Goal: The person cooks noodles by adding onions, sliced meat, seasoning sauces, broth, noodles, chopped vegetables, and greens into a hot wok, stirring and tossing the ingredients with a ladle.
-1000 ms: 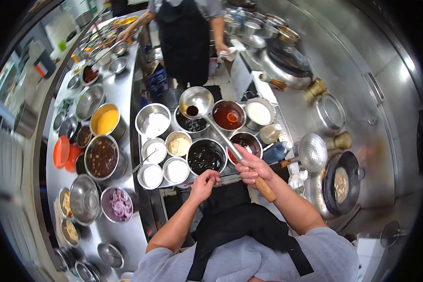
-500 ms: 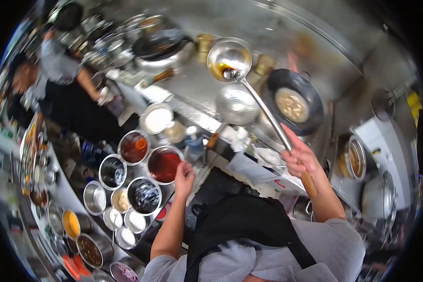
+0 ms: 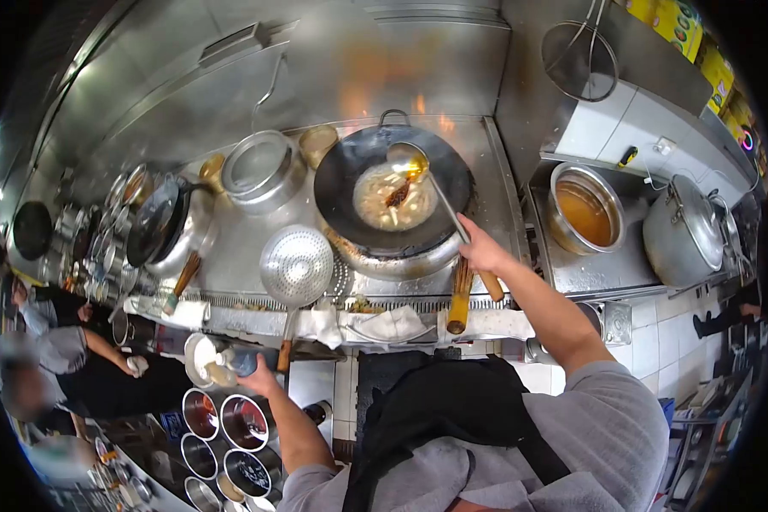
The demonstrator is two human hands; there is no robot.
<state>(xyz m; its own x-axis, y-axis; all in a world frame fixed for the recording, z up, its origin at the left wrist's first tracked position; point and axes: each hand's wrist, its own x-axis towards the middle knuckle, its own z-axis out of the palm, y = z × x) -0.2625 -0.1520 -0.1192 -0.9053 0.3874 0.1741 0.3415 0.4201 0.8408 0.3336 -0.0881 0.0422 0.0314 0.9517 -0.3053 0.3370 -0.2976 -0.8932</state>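
Observation:
My right hand [image 3: 485,247] is wrapped round the handle of a metal ladle [image 3: 408,160]. The ladle's bowl is tilted over a black wok [image 3: 337,192], with amber liquid in it. Pale food pieces in cloudy liquid [image 3: 384,205] lie in the wok, with a dark brown patch of sauce on top. At the lower left, my left hand [image 3: 260,378] is closed at a squeeze bottle with dark contents [image 3: 244,362]. A paler bottle [image 3: 220,374] and a pot of white contents [image 3: 200,357] are beside it.
A perforated strainer [image 3: 297,263] and a bamboo brush [image 3: 459,300] lie at the stove's front. Flames show behind the wok. A pot of brown liquid [image 3: 584,213] stands right. Sauce pots [image 3: 246,421] fill the lower left, near another person in a black apron [image 3: 119,375].
The view has turned from the sauce pots to the stove. My right hand has brought the ladle over the wok and tilted it. My left hand has moved from the pots to the bottle.

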